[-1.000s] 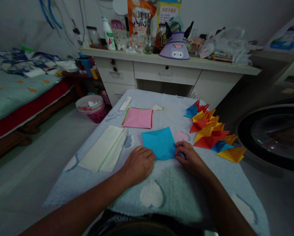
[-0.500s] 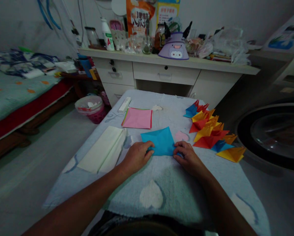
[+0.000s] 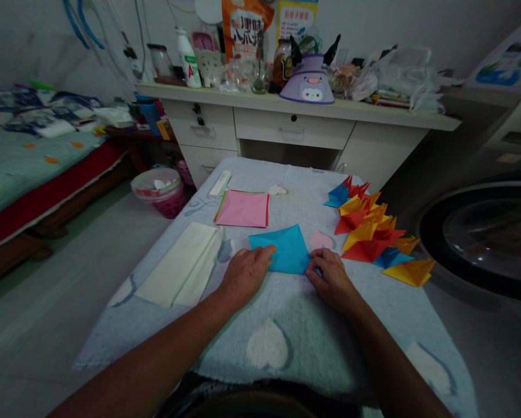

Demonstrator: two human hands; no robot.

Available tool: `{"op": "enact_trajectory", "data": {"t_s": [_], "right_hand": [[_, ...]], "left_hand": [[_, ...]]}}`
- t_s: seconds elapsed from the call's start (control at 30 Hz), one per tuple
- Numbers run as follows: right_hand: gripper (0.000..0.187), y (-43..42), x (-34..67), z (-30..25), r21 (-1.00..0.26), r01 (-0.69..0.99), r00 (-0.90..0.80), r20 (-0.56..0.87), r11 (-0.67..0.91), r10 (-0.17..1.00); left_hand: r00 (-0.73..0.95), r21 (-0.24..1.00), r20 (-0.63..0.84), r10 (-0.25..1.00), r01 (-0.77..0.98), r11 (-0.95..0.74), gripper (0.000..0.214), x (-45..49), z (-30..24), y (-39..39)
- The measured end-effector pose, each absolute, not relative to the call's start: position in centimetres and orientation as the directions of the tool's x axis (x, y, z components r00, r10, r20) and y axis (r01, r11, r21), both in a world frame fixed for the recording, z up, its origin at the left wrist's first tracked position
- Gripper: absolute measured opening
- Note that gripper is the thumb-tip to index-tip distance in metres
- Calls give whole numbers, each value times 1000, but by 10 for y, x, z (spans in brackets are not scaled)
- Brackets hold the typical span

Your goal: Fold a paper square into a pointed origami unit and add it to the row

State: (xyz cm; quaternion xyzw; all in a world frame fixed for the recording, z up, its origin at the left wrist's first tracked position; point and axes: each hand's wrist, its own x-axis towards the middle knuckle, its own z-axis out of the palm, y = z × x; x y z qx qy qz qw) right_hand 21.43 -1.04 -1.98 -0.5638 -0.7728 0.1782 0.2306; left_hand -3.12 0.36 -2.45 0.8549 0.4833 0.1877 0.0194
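Note:
A blue sheet of origami paper (image 3: pixel 288 249), folded with a raised point at its back, lies on the cloth-covered table. My left hand (image 3: pixel 248 273) rests on its left part with the fingers laid fairly flat over it. At the right corner, my right hand (image 3: pixel 329 274) pinches the edge between thumb and fingers. Behind the blue sheet is a stack of square papers (image 3: pixel 243 209) with pink on top. Folded origami cranes (image 3: pixel 376 244) in red, yellow, orange and blue stand in rows to the right.
Left of my hands lies a folded pale paper (image 3: pixel 179 264). A small white box (image 3: pixel 220 184) and a crumpled white scrap (image 3: pixel 278 190) sit farther back. Beyond the table stands a white desk (image 3: pixel 293 125) with jars and bags; a pink bin (image 3: pixel 168 200) is at left, a washing machine (image 3: pixel 482 226) at right.
My left hand has gone from pinching the sheet's left edge to lying flatter on it, fingers reaching a little farther in. My right hand stays at the right corner.

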Motion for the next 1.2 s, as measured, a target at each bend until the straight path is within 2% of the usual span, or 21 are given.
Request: {"op": "enact_trajectory", "data": {"t_s": [0.07, 0.17, 0.27, 0.47, 0.6, 0.77, 0.97, 1.1, 1.2], "right_hand": [[10, -10, 213, -20, -528, 796, -250, 160, 297, 955], [10, -10, 212, -21, -519, 802, -244, 167, 295, 955], [8, -10, 212, -22, -511, 808, -231, 181, 293, 956], [6, -10, 211, -24, -496, 824, -216, 172, 274, 961], [6, -10, 211, -25, -477, 836, -210, 179, 272, 961], [8, -10, 211, -25, -473, 839, -202, 189, 269, 961], [8, -11, 209, -26, -468, 850, -171, 192, 243, 966], [7, -11, 207, -26, -454, 863, -149, 189, 221, 971], [7, -10, 207, -26, -446, 864, -159, 195, 232, 968]], "left_hand": [[473, 237, 286, 833, 808, -540, 26, -32, -24, 4], [462, 366, 295, 836, 753, -546, 25, -33, -19, 2], [465, 466, 322, 825, 681, -565, 34, -35, -14, -1], [421, 468, 201, 884, 752, -464, 38, -32, -11, 0], [384, 441, 138, 913, 802, -404, 37, -29, -9, 2], [397, 383, 155, 905, 820, -426, 33, -29, -11, 2], [445, 246, 157, 882, 847, -471, 22, -28, -15, 0], [424, 132, 272, 864, 873, -470, 14, -27, -15, -4], [521, 85, 342, 782, 812, -578, 15, -27, -17, -7]]}}
